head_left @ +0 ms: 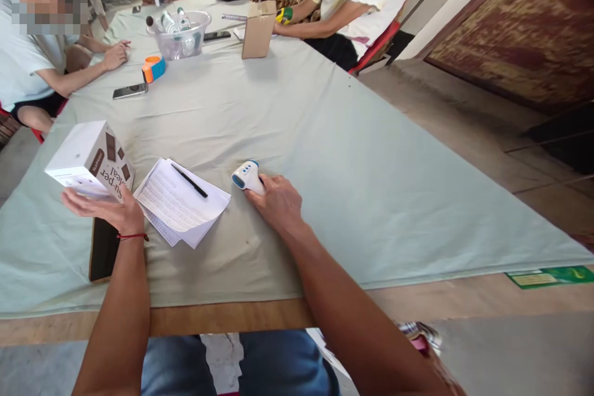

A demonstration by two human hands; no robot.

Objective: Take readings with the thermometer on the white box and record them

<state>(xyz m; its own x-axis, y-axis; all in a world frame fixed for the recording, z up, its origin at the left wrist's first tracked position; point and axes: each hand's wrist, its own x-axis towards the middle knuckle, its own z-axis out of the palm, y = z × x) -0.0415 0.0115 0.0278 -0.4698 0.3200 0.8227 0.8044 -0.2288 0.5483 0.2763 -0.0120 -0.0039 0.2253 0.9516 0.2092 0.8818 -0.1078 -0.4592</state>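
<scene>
My left hand (106,209) grips a white and brown box (88,158) printed with "Su-per Meal", its fingers under and along the near side. The box is tilted above the left of the table. Wrapped round the handle of a white and blue infrared thermometer (248,177) is my right hand (281,201); the thermometer rests on or just above the cloth. Between my hands lie loose printed papers (185,210) with a black pen (189,180) on top. Below my left hand a dark flat tablet or phone (101,253) is partly hidden by my wrist.
Farther off are a phone (130,91), an orange and blue tape roll or scanner-like object (153,68), a plastic basin (162,49) with bottles, and a cardboard box (257,34). People sit at the left, far end and right. The near table edge (223,320) is wooden.
</scene>
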